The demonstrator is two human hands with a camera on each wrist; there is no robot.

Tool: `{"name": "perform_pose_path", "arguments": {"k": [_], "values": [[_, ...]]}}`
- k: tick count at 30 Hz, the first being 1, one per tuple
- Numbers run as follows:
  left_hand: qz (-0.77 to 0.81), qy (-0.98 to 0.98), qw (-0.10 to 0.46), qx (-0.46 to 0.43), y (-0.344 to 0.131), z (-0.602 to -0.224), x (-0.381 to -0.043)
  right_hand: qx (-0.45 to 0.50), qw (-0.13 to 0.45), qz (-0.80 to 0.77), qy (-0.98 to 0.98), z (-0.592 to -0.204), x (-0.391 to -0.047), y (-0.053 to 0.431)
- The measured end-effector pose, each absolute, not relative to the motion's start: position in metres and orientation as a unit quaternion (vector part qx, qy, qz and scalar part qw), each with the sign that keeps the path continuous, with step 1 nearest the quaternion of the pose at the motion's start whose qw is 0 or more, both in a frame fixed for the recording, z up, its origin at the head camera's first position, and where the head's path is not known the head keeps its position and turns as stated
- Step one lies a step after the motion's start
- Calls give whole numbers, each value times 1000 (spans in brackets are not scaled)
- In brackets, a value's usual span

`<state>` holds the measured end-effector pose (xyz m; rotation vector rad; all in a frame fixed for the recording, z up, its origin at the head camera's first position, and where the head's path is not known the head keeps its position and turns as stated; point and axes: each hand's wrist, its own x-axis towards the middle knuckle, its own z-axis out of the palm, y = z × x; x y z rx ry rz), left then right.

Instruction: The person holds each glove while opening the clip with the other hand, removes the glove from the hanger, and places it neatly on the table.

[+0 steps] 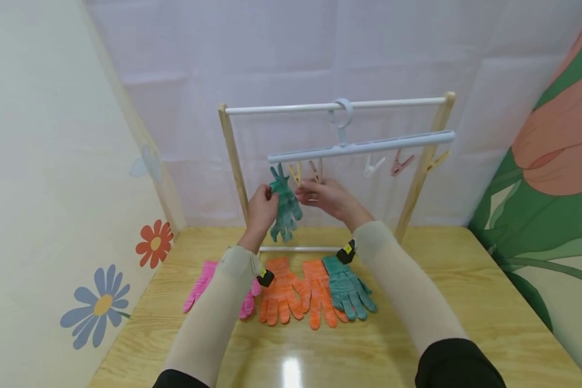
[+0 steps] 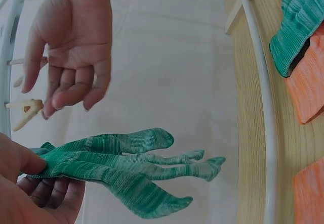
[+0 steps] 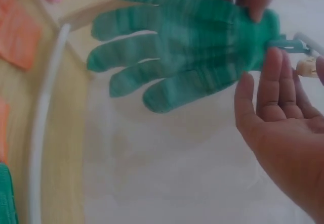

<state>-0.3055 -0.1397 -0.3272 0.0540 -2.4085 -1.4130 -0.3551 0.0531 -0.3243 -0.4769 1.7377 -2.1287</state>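
Note:
A green knit glove [image 1: 286, 207] hangs fingers-down below the left end of a light-blue hanger [image 1: 388, 145]. My left hand [image 1: 263, 207] pinches the glove near its cuff, thumb on one face and fingers behind. In the right wrist view, a green clothespin [image 3: 289, 45] meets the cuff edge. My right hand [image 1: 330, 199] is just right of the glove, its fingers loosely bent with nothing between them. Close to its fingertips hangs a yellow clothespin [image 1: 296, 174], with a pinkish clothespin [image 1: 316, 170] beside it.
On the wooden table [image 1: 465, 302] lie a pink glove [image 1: 203, 283], orange gloves [image 1: 279, 291] and another green glove [image 1: 347, 288]. The hanger hooks over the white rod [image 1: 281, 109] of a wooden-legged rack [image 1: 233, 151]. White, pink and yellow clothespins hang at its right.

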Motion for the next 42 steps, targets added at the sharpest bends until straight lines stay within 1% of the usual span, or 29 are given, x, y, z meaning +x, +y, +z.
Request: {"name": "perform_pose_path", "arguments": {"k": [2,5,7,11,14,16,19,22,27,34,37,42], "values": [[-502,-847,173,16,-141,-328,-305,-156,194,-740,625,-329,-354,50],[-507,-844,172,15,-142,-329,-305,-162,211,-718,643,-334,-351,44],[-504,-846,176,16,-143,-329,-305,-184,199,-708,652,-335,-349,40],[-498,-847,186,16,-143,-330,-305,-220,124,-714,652,-332,-344,30],[-496,-846,195,11,-144,-330,-305,-222,55,-733,641,-326,-340,21],[-495,-845,203,6,-144,-329,-305,-219,20,-749,625,-322,-337,15],[-490,-846,211,0,-145,-327,-304,-202,-17,-750,629,-316,-331,5],[-489,-847,209,-1,-145,-327,-304,-183,-33,-709,680,-310,-328,-2],[-491,-846,209,2,-146,-327,-306,-162,-31,-629,760,-299,-331,-10],[-485,-848,214,-2,-150,-325,-306,-150,9,-615,774,-291,-345,-20],[-490,-847,205,-1,-151,-326,-305,-157,41,-651,741,-293,-352,-25],[-505,-842,187,5,-153,-327,-304,-144,101,-757,629,-299,-360,-29]]}}
